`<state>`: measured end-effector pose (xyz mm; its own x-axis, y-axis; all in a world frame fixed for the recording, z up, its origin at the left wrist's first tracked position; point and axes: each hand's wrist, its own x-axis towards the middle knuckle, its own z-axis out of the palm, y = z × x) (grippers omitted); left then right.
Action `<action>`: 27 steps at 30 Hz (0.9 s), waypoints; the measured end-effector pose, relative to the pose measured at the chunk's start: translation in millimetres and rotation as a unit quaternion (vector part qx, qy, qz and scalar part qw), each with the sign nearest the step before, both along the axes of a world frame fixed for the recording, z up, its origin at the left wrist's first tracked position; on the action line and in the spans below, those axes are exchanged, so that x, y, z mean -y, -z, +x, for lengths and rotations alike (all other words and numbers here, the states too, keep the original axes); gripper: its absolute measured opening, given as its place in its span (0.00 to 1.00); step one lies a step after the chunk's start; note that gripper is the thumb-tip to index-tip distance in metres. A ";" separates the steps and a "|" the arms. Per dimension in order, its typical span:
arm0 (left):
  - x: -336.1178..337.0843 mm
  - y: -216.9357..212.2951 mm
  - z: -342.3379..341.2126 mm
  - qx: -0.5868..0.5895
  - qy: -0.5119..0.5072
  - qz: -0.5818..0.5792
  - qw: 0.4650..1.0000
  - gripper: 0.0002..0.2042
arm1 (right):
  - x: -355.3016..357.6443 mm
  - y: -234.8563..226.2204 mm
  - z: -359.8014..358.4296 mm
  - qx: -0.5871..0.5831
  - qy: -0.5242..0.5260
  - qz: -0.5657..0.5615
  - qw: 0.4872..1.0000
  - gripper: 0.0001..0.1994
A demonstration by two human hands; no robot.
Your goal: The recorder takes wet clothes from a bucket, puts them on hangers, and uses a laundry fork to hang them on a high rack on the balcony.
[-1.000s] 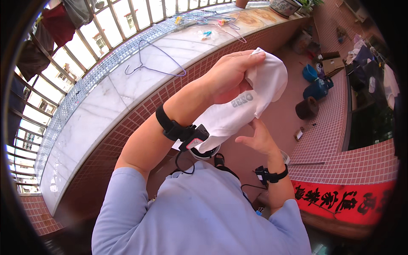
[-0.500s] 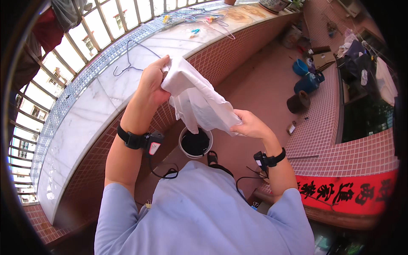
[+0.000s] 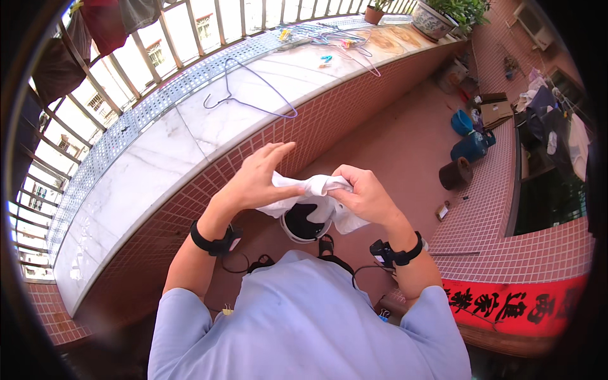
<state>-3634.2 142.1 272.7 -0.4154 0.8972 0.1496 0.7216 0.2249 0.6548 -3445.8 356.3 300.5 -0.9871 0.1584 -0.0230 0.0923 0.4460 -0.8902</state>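
A bunched white cloth (image 3: 326,183), thin and perhaps a garment, hangs in front of my chest. My right hand (image 3: 367,196) is closed on it, with thumb and fingers pinching a gathered fold. At the cloth's left part, my left hand (image 3: 256,180) has its fingers stretched apart, with the thumb lying along the fabric. Beneath the cloth, a white bucket (image 3: 306,239) with dark contents stands on the floor by my feet, partly covered from view. On the marble ledge to the left lies a blue wire hanger (image 3: 256,104).
More hangers (image 3: 323,35) and small clothes pegs (image 3: 325,61) lie farther along the ledge (image 3: 152,149), near potted plants (image 3: 434,22). Metal railings border its outer side. At right are a blue gas cylinder (image 3: 468,149), a dark round pot (image 3: 456,174) and a red banner (image 3: 513,307).
The cloth has come down and closer, from spread between both hands to bunched. My left hand has loosened its grip and spread its fingers. The hanger now shows fully.
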 end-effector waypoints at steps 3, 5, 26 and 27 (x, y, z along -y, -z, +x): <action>2.2 2.6 31.0 0.236 0.138 0.083 0.958 0.40 | 48.2 -12.3 -29.3 0.007 -0.025 0.020 0.999 0.08; 17.1 2.2 31.5 0.262 0.097 0.071 0.958 0.28 | 66.6 -15.7 -38.0 0.010 -0.038 0.036 0.999 0.09; 171.1 79.3 43.3 0.136 -0.275 0.091 0.947 0.13 | 89.6 65.6 -54.5 0.144 -0.166 0.295 0.930 0.11; 173.0 80.9 43.8 0.196 -0.294 0.100 0.930 0.13 | 87.2 63.0 -63.6 0.158 -0.196 0.242 0.937 0.12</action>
<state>-3590.4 -31.0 191.8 -0.8833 0.4682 0.0229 0.2095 0.3505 0.9128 -3509.3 269.1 237.4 -0.9274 -0.1482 -0.3434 0.0618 0.8449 -0.5314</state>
